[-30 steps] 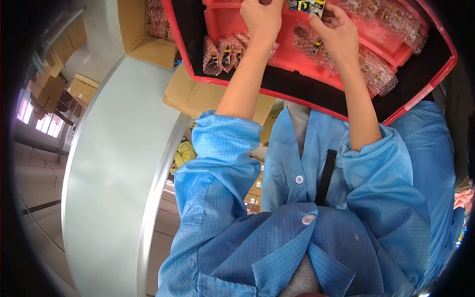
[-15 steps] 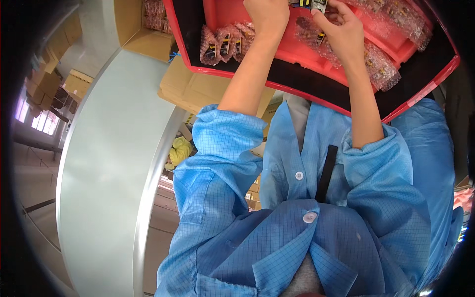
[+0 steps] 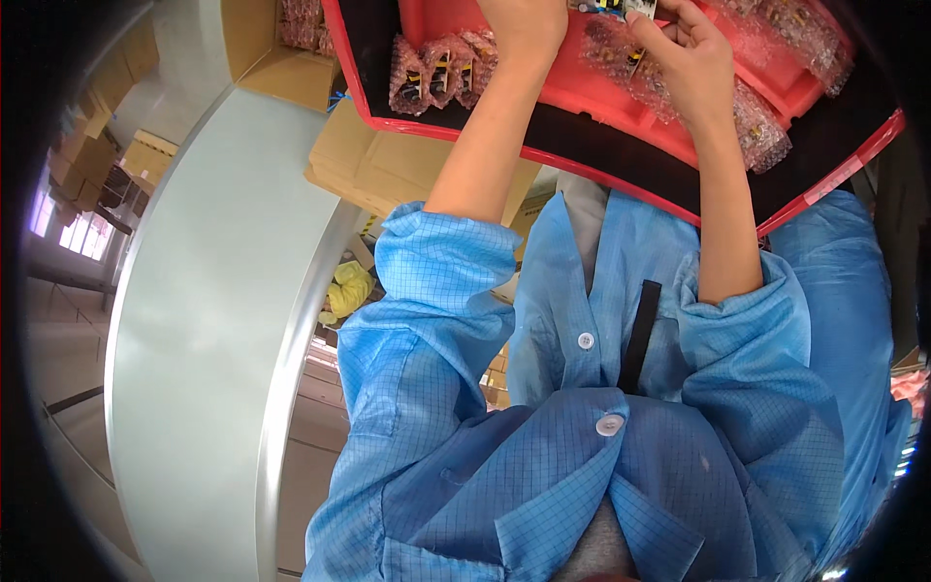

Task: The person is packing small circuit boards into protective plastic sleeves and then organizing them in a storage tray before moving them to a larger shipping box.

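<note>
Upper frame: translucent bubble-wrapped parts (image 3: 441,73) already lie in the red moulded tray (image 3: 570,78); one small multicoloured electronic part (image 3: 637,7) isn't down — right hand (image 3: 696,66) pinching it, left hand (image 3: 529,31) cropped, can't tell its grip.

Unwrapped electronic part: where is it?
Head view, top edge, right of centre: the electronic part is at the right hand, by its thumb, pictured just above a bubble-wrapped piece in the red-rimmed box.

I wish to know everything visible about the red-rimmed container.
The red-rimmed container has a shiny rim, black lining and a ridged red insert, perhaps foam. It is open, its near edge slanting across the view, its far side out of view. Bubble-wrapped pieces lie inside; the left hand and right hand are over it.
</note>
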Action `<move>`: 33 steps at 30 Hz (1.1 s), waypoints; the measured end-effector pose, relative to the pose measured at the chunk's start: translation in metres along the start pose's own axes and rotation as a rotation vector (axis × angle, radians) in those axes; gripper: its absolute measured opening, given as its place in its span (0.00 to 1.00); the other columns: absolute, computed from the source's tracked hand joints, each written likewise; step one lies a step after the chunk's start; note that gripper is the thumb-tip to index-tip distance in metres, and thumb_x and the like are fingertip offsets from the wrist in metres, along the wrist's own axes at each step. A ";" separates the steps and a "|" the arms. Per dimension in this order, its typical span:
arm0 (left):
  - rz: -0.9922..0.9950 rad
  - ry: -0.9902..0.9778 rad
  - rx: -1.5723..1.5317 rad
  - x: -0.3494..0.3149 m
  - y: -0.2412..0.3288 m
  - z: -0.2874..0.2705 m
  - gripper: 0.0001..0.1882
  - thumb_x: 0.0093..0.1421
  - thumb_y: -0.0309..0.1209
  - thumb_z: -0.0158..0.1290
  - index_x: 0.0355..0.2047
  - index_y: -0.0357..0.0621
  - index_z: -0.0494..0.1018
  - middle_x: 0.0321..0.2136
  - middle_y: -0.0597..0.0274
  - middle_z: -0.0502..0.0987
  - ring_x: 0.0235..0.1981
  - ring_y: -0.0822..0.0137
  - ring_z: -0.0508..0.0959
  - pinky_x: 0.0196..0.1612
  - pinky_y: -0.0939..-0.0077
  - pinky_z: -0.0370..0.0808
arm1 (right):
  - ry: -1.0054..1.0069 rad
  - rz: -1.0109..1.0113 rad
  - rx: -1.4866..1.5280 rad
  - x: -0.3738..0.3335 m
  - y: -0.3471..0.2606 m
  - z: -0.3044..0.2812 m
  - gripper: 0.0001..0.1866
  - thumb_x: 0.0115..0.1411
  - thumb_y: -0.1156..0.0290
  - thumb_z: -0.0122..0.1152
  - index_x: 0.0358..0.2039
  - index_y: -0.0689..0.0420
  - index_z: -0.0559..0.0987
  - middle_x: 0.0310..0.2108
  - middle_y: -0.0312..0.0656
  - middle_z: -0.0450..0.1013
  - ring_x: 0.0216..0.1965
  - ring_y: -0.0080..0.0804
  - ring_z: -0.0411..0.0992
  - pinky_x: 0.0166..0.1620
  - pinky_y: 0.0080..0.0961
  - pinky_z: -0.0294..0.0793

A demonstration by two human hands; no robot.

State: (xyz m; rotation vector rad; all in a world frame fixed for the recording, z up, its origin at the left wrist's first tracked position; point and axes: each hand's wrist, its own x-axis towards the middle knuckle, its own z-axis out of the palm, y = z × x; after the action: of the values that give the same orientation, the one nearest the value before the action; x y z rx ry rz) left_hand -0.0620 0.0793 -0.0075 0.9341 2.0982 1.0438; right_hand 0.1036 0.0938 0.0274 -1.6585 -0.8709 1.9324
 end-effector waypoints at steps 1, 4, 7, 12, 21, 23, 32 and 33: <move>0.075 -0.025 0.009 -0.001 0.002 0.000 0.07 0.64 0.27 0.59 0.34 0.34 0.77 0.37 0.52 0.79 0.36 0.61 0.80 0.40 0.69 0.77 | 0.023 -0.014 -0.009 0.002 0.002 0.000 0.12 0.62 0.77 0.64 0.45 0.64 0.79 0.27 0.30 0.75 0.24 0.14 0.69 0.28 0.15 0.67; 0.366 -0.043 0.157 0.004 -0.014 -0.009 0.05 0.63 0.26 0.59 0.34 0.35 0.78 0.39 0.51 0.78 0.37 0.57 0.80 0.42 0.68 0.77 | 0.064 -0.016 0.057 0.014 -0.001 0.003 0.12 0.62 0.77 0.64 0.46 0.65 0.79 0.31 0.32 0.77 0.26 0.15 0.72 0.30 0.15 0.70; 0.360 -0.122 0.141 -0.001 -0.007 -0.008 0.05 0.63 0.26 0.60 0.35 0.36 0.78 0.38 0.51 0.78 0.37 0.55 0.80 0.42 0.67 0.77 | 0.068 -0.051 0.057 0.024 0.007 -0.007 0.12 0.62 0.78 0.64 0.47 0.65 0.80 0.34 0.34 0.79 0.30 0.16 0.73 0.33 0.15 0.71; 0.279 -0.138 0.168 -0.005 -0.001 -0.018 0.06 0.64 0.27 0.60 0.37 0.35 0.79 0.36 0.53 0.78 0.36 0.56 0.80 0.41 0.67 0.77 | -0.002 -0.028 0.029 0.020 0.001 -0.007 0.12 0.63 0.77 0.65 0.47 0.66 0.81 0.36 0.34 0.79 0.34 0.16 0.75 0.37 0.15 0.73; 0.119 -0.113 0.036 -0.009 0.010 -0.015 0.07 0.65 0.27 0.59 0.37 0.35 0.79 0.34 0.53 0.80 0.35 0.59 0.81 0.42 0.68 0.77 | 0.163 -0.050 0.081 0.004 -0.004 0.016 0.13 0.64 0.75 0.66 0.48 0.65 0.81 0.36 0.36 0.80 0.34 0.18 0.76 0.38 0.16 0.75; 0.034 -0.128 0.034 -0.009 0.013 -0.017 0.07 0.65 0.27 0.59 0.38 0.35 0.79 0.33 0.53 0.80 0.36 0.59 0.81 0.43 0.68 0.77 | 0.024 0.191 -0.247 -0.005 -0.028 0.017 0.13 0.64 0.74 0.66 0.48 0.65 0.80 0.38 0.38 0.81 0.37 0.20 0.78 0.40 0.18 0.76; 0.186 -0.083 0.129 -0.013 -0.001 -0.020 0.06 0.65 0.28 0.58 0.37 0.36 0.79 0.35 0.52 0.78 0.37 0.57 0.80 0.43 0.65 0.76 | 0.069 0.012 0.064 -0.003 0.007 0.014 0.14 0.63 0.76 0.67 0.48 0.65 0.79 0.39 0.38 0.81 0.41 0.22 0.78 0.43 0.21 0.77; 0.156 -0.089 0.117 -0.014 0.000 -0.020 0.07 0.65 0.28 0.58 0.37 0.36 0.79 0.35 0.52 0.77 0.37 0.56 0.79 0.42 0.65 0.76 | 0.069 0.013 0.064 -0.002 0.013 0.012 0.14 0.63 0.76 0.67 0.48 0.65 0.79 0.39 0.38 0.81 0.41 0.22 0.78 0.43 0.21 0.77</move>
State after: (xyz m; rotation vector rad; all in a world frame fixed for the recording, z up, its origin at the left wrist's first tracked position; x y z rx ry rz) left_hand -0.0695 0.0598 0.0053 1.1963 2.0569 0.9454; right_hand 0.0925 0.0813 0.0204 -1.6868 -0.7665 1.8795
